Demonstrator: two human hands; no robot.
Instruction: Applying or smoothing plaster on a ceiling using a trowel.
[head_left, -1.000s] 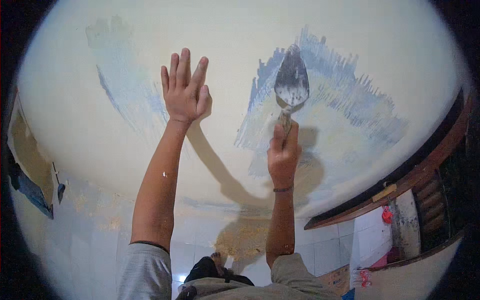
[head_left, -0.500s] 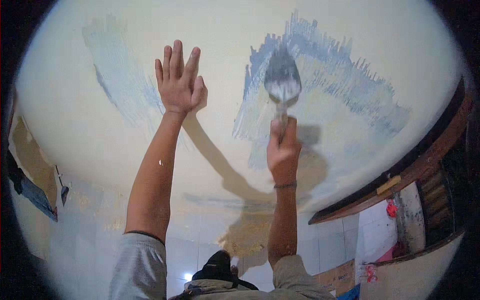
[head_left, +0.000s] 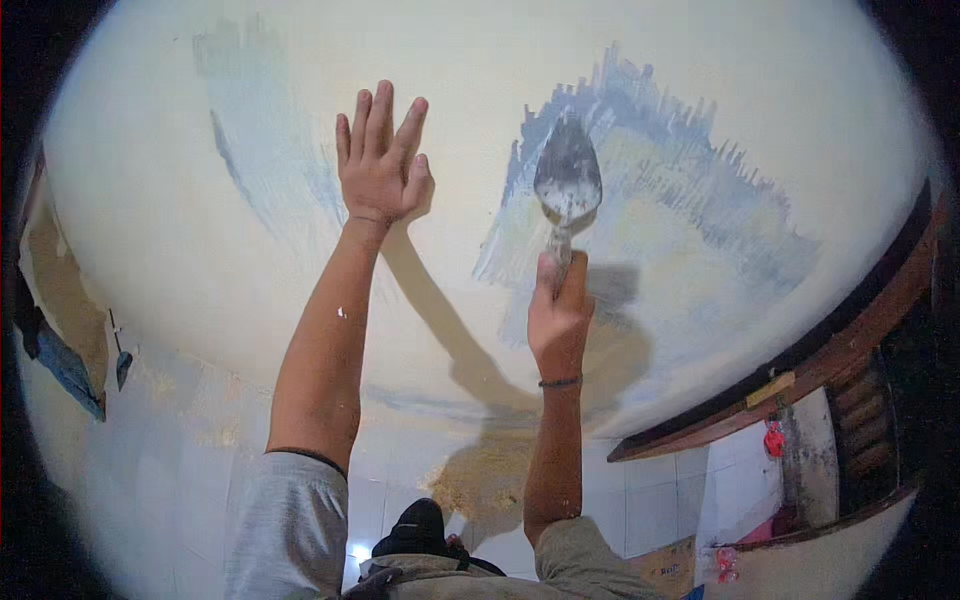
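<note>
My left hand (head_left: 383,175) lies flat on the cream wall (head_left: 450,60), its fingers spread and nothing in it. In my right hand (head_left: 561,312) is the handle of a trowel (head_left: 570,168), whose grey, paint-stained blade points up over the wall. Behind the blade spreads a large scraped patch (head_left: 690,190) of bluish grey and pale green with ragged streaked edges. A second, narrower scraped patch (head_left: 255,130) is left of my left hand. Whether the blade touches the wall along its whole face, I cannot tell.
Tan flakes (head_left: 470,485) litter the tiled floor (head_left: 640,500) below the wall. A brown wooden frame (head_left: 790,370) edges the wall at the right. Some cardboard (head_left: 670,568) lies at the lower right. Blue cloth (head_left: 70,370) hangs at the far left.
The trowel blade sits slightly lower against the scraped patch and looks sharper. My left hand stays spread on the wall; the whole view has shifted a little.
</note>
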